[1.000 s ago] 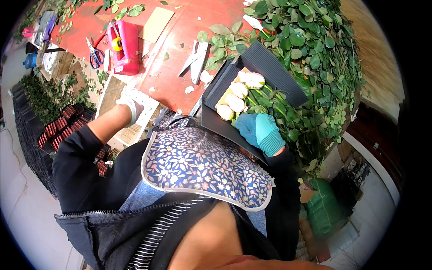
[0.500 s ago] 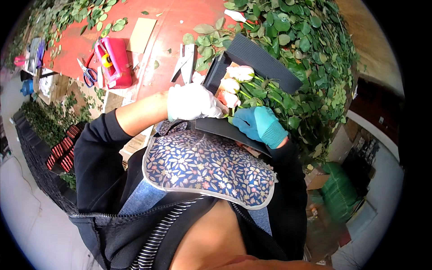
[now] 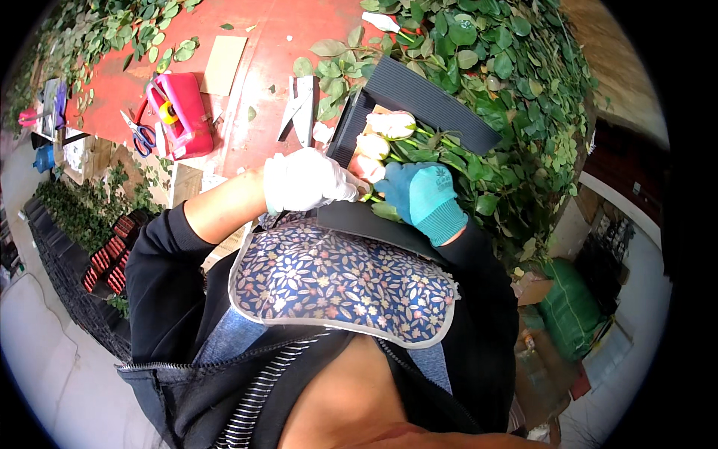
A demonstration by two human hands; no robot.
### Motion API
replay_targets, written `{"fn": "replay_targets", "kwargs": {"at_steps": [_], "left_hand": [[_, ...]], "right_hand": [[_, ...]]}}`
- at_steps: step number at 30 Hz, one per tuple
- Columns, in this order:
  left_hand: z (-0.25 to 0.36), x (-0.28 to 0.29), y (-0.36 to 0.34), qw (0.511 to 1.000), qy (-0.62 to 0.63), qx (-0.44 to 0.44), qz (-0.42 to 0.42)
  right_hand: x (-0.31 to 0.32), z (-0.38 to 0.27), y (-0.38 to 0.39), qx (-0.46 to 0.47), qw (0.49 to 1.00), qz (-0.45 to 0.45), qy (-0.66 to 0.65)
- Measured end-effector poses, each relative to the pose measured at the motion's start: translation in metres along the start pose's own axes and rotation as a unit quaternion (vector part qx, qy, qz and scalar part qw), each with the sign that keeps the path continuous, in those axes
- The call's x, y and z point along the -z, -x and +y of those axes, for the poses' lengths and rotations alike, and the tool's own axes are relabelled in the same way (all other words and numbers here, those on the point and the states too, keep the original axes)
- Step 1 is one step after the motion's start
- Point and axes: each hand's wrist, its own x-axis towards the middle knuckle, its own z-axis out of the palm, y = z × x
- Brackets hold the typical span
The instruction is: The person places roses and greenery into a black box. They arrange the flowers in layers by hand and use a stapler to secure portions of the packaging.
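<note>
Pale pink roses (image 3: 391,126) lie side by side on a black ridged tray (image 3: 434,105), heads to the left and leafy stems to the right. My left hand (image 3: 310,181), in a white glove, is closed, its fingertips pinching at the head of the nearest rose, of which only a greenish bit shows. My right hand (image 3: 422,198), in a teal glove, is closed round that rose's stem just behind the head; the grip is partly hidden. A dark flat flap (image 3: 374,226) of the tray lies below both hands, against a blue floral apron (image 3: 336,277).
On the red table (image 3: 262,45) lie a stapler (image 3: 301,108), scissors (image 3: 140,135), a pink basket (image 3: 187,116) with tape, and a tan card (image 3: 224,65). Heaped leaves (image 3: 516,90) cover the right side. A white-wrapped bud (image 3: 381,22) lies at the back.
My right hand has shifted slightly left and up, toward the rose heads. My left hand has moved a little left and down. The whole view has shifted slightly.
</note>
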Motion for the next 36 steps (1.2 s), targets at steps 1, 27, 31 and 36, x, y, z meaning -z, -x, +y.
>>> {"fn": "replay_targets", "kwargs": {"at_steps": [1,27,31,36], "left_hand": [[0.003,0.003,-0.001,1.0,-0.009,0.009,-0.01],[0.023,0.001,-0.03,0.97,-0.226,0.082,-0.016],[0.028,0.002,-0.034,0.973,-0.206,0.103,-0.003],[0.034,0.002,-0.034,0.964,-0.236,0.119,0.013]], "right_hand": [[0.001,-0.004,-0.001,0.004,1.0,-0.006,0.026],[0.027,0.012,0.012,0.001,0.992,0.108,-0.058],[0.007,0.016,0.001,-0.027,0.997,0.056,0.055],[0.015,0.013,-0.006,-0.028,0.997,0.005,0.078]]}}
